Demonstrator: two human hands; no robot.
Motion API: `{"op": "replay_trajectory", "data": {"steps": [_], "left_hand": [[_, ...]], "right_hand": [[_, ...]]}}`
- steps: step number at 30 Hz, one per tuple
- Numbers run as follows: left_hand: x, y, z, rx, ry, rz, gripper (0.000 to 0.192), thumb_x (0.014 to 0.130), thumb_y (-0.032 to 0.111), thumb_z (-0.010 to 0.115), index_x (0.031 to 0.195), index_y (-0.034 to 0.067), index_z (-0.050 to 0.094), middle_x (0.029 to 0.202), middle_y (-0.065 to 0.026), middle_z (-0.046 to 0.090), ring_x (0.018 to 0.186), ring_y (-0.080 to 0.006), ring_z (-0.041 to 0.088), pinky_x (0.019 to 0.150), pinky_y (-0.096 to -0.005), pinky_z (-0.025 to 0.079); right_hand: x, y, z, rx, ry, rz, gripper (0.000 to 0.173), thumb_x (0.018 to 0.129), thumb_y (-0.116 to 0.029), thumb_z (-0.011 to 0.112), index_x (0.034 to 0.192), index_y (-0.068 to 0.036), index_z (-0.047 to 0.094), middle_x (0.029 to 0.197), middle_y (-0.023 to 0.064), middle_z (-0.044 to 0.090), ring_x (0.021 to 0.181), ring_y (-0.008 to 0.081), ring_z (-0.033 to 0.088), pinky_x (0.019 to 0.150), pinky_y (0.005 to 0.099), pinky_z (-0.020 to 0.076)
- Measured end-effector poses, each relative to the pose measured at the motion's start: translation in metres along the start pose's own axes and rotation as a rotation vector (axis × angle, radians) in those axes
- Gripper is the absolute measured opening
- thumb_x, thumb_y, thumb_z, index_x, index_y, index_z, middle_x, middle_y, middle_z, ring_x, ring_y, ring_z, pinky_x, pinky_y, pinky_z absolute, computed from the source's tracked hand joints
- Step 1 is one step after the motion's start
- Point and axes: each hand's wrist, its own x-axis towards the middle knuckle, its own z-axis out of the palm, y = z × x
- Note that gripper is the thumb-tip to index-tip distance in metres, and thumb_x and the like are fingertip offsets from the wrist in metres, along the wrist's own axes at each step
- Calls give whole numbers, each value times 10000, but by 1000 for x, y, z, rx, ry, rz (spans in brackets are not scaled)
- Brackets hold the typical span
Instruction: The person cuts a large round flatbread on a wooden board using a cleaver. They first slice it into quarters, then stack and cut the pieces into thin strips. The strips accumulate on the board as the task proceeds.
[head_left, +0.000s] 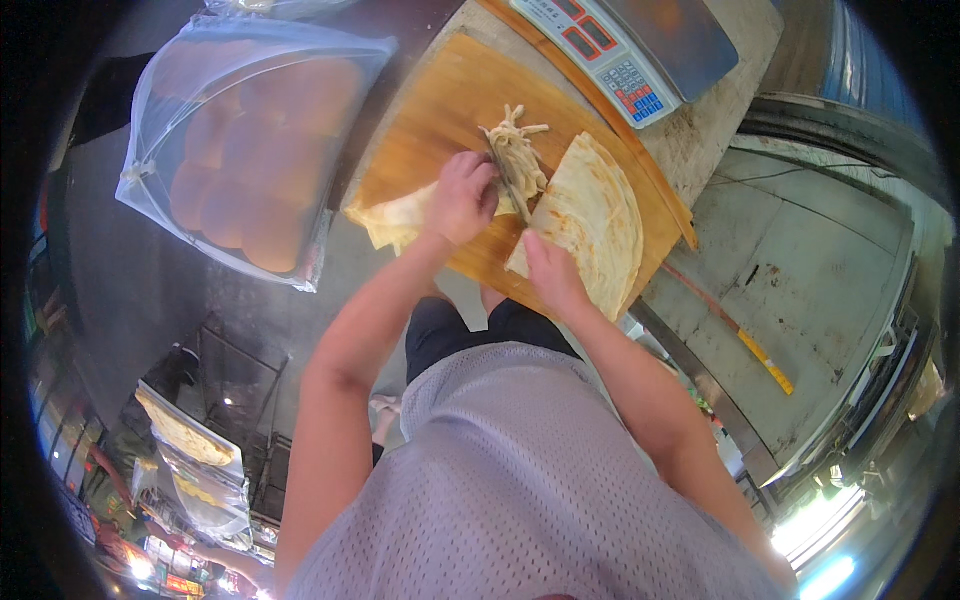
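Note:
My right hand (553, 271) grips the handle of a knife (511, 180), whose blade points away from me across a wooden cutting board (427, 97). Against the blade's left side, my left hand (466, 196) presses with curled fingers on a folded flatbread (409, 214). One end of that flatbread hangs past the board's near edge. Cut flatbread strips (517, 146) lie in a small heap at the far side of the blade. To the right of the knife rests a large folded flatbread (592, 217) with browned spots, close to my right hand.
A digital scale (630, 79) stands beyond the board. Round breads or dough pieces fill a clear plastic bag (259, 150) at the left. On the grey metal surface (817, 247) at right lies a stick with a yellow end (765, 361). More flatbread (184, 429) sits at lower left.

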Motion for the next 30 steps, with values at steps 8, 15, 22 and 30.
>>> {"op": "replay_trajectory", "data": {"steps": [8, 15, 22, 30], "left_hand": [[6, 18, -16, -53, 144, -92, 201, 872, 19, 720, 1064, 17, 660, 1183, -153, 655, 1157, -365, 611, 1002, -448, 503], [44, 22, -105, -382, 233, -656, 228, 1039, 189, 698, 929, -9, 726, 755, -115, 692, 748, -83, 596, 726, -303, 512], [7, 3, -70, 254, 55, 160, 242, 840, 132, 780, 1068, 82, 718, 1117, -91, 709, 1121, -367, 638, 977, -524, 461], [13, 1, -56, 161, -204, 185, 239, 901, 121, 758, 1112, 38, 682, 1159, -145, 667, 1114, -374, 643, 940, -475, 522]], "right_hand": [[3, 3, 4, 159, 50, -42, 627, 1124, -531, 447, 723, -59, 546, 585, 23, 491, 548, 160, 524, 560, 362, 443], [10, 15, 10, 236, 61, -53, 587, 1114, -544, 475, 749, -90, 541, 601, 1, 495, 486, 123, 478, 474, 318, 395], [6, 5, 1, 257, 18, 30, 603, 1103, -570, 485, 732, -95, 515, 577, -8, 466, 456, 117, 442, 446, 308, 363], [7, 12, 4, 297, -10, 14, 634, 1103, -607, 456, 734, -94, 510, 577, -1, 464, 442, 115, 422, 436, 307, 338]]}}
